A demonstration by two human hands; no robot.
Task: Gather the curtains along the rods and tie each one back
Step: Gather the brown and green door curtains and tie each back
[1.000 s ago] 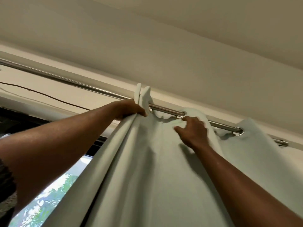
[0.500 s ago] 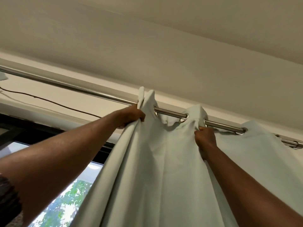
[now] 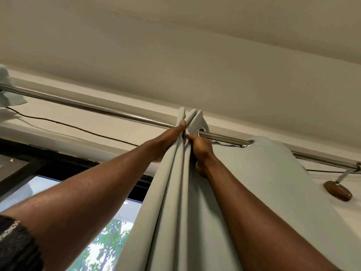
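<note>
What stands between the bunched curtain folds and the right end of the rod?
Nothing foreign. Bare rod runs right to one more grommet of the same curtain, then on to the wall bracket. The left hand and right hand hold the folds.

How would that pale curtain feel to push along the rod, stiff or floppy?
Probably floppy: the curtain hangs in soft gathered folds. Likely thickish cloth, since the folds fall straight. It should slide easily; its metal eyelet rides a smooth rod.

the head view looks steeply up from below, close to the rod (image 3: 97, 109) and ceiling (image 3: 175, 45).
</note>
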